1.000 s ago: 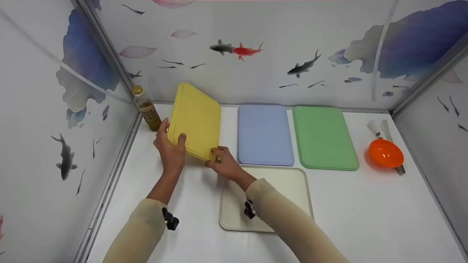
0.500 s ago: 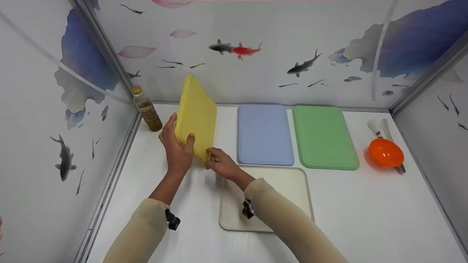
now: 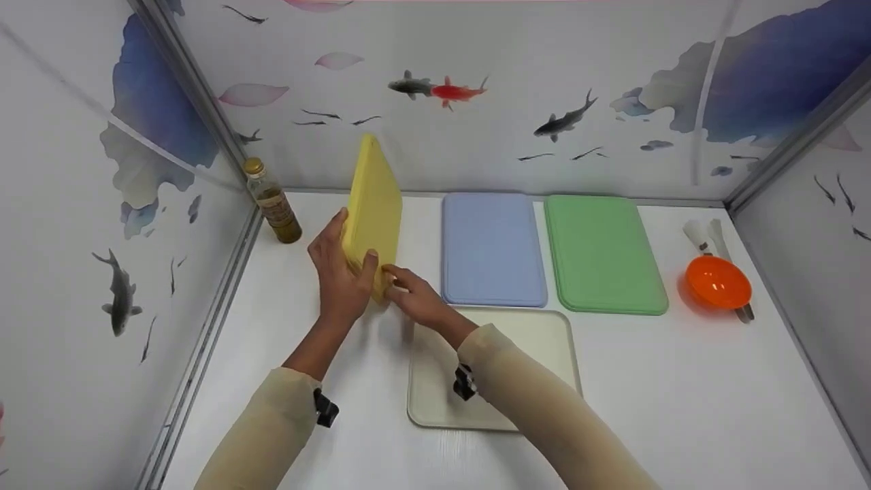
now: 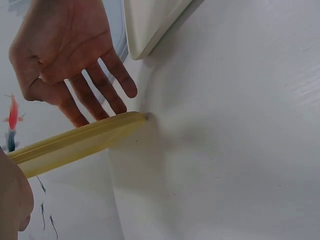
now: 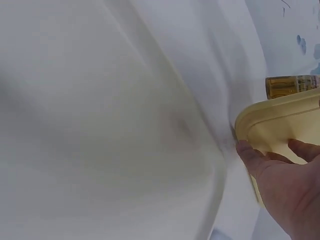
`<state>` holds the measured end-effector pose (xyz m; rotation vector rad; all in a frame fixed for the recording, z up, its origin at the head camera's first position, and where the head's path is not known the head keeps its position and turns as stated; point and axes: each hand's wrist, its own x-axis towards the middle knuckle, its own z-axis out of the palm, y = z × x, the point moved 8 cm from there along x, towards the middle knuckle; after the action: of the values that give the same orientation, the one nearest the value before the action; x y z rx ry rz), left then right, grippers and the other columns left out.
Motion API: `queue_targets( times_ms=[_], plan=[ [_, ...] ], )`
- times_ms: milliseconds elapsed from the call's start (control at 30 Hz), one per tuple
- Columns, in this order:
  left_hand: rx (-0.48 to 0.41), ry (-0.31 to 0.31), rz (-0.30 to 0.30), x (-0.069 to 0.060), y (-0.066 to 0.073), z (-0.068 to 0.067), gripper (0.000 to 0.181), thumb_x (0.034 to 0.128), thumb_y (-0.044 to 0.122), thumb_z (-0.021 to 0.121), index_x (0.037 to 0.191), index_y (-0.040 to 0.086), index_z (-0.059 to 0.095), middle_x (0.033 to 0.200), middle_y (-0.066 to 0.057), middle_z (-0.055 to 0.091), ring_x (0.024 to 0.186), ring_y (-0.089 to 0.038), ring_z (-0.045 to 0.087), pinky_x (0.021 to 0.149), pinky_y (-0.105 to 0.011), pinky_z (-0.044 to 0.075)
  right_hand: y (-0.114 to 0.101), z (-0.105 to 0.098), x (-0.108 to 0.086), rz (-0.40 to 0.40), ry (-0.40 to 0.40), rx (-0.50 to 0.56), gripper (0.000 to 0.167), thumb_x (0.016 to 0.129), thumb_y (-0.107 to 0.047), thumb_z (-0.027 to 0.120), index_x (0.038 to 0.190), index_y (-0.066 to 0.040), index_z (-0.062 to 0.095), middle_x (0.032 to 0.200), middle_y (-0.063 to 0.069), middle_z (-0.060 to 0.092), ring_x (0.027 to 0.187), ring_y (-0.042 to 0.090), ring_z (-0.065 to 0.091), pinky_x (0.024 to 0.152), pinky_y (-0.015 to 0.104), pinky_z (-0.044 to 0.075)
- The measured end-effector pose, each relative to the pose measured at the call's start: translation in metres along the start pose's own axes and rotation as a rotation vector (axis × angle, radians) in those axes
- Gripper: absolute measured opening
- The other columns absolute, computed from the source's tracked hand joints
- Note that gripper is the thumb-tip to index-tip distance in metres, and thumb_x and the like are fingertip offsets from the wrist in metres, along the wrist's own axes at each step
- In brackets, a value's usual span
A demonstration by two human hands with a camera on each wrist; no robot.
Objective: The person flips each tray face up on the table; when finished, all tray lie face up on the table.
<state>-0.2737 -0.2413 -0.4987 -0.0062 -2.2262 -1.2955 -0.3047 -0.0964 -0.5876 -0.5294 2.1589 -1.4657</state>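
A yellow board (image 3: 374, 204) is held up steeply on the left, its broad face turned to the right. My left hand (image 3: 343, 279) grips its near left edge, thumb in front; in the left wrist view part of this hand (image 4: 14, 195) shows beside the board (image 4: 80, 145). The right hand (image 3: 418, 299) touches the board's lower near end. Its fingers look straight in the left wrist view, where the palm (image 4: 70, 45) faces the camera. In the right wrist view, the right hand's fingertips (image 5: 244, 146) rest against the board (image 5: 275, 117). Whether the board touches the table cannot be told.
An oil bottle (image 3: 275, 207) stands in the back left corner. Blue (image 3: 493, 248) and green (image 3: 605, 255) boards lie at the back. A cream tray (image 3: 490, 415) lies under the right forearm. At the right, an orange bowl (image 3: 718, 282) lies over utensils (image 3: 719, 238).
The yellow board has turned more upright and edge-on, its left side swinging rightward with my left hand. The right hand stays at its lower end, with its fingers slightly shifted.
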Motion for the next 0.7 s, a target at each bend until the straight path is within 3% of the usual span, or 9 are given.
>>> queue_targets(
  times_ms=[200, 300, 433, 533, 700],
  plan=[
    [-0.008, -0.035, 0.029, -0.002, 0.005, 0.006, 0.071, 0.108, 0.039, 0.064, 0.171, 0.027, 0.033, 0.166, -0.01, 0.043, 0.149, -0.034, 0.033, 0.114, -0.059, 0.045, -0.022, -0.008, 0.003, -0.028, -0.002, 0.097, 0.066, 0.116, -0.046, 0.046, 0.175, -0.019, 0.034, 0.18, 0.012, 0.036, 0.162, 0.037, 0.044, 0.123, 0.06, 0.047],
    [-0.018, -0.046, 0.034, -0.002, 0.006, 0.01, 0.071, 0.1108, 0.061, 0.052, 0.171, 0.03, 0.033, 0.164, -0.011, 0.043, 0.15, -0.033, 0.033, 0.114, -0.062, 0.044, -0.036, -0.014, 0.006, -0.056, 0.007, 0.111, 0.068, 0.118, -0.049, 0.045, 0.177, -0.021, 0.029, 0.18, 0.013, 0.036, 0.162, 0.036, 0.044, 0.122, 0.061, 0.048],
    [-0.024, -0.053, 0.054, -0.003, 0.01, 0.014, 0.09, 0.103, 0.087, 0.036, 0.171, 0.029, 0.035, 0.165, -0.01, 0.045, 0.149, -0.034, 0.034, 0.115, -0.067, 0.042, -0.052, -0.024, 0.007, -0.091, 0.033, 0.077, 0.072, 0.118, -0.049, 0.045, 0.18, -0.026, 0.016, 0.178, 0.013, 0.039, 0.157, 0.036, 0.051, 0.121, 0.059, 0.05],
    [-0.016, -0.062, 0.075, -0.004, 0.013, 0.017, 0.095, 0.1006, 0.091, 0.033, 0.171, 0.028, 0.036, 0.167, -0.009, 0.046, 0.148, -0.035, 0.034, 0.115, -0.067, 0.041, -0.063, -0.032, 0.008, -0.117, 0.05, 0.044, 0.075, 0.118, -0.047, 0.046, 0.18, -0.03, 0.008, 0.177, 0.013, 0.04, 0.154, 0.035, 0.055, 0.119, 0.057, 0.052],
    [-0.003, -0.078, 0.103, -0.003, 0.017, 0.022, 0.093, 0.1015, 0.09, 0.034, 0.171, 0.027, 0.036, 0.169, -0.006, 0.046, 0.148, -0.036, 0.035, 0.116, -0.066, 0.035, -0.081, -0.044, 0.008, -0.173, 0.062, -0.002, 0.077, 0.117, -0.049, 0.049, 0.18, -0.033, 0.007, 0.179, 0.013, 0.035, 0.153, 0.037, 0.056, 0.118, 0.057, 0.053]
  ],
)
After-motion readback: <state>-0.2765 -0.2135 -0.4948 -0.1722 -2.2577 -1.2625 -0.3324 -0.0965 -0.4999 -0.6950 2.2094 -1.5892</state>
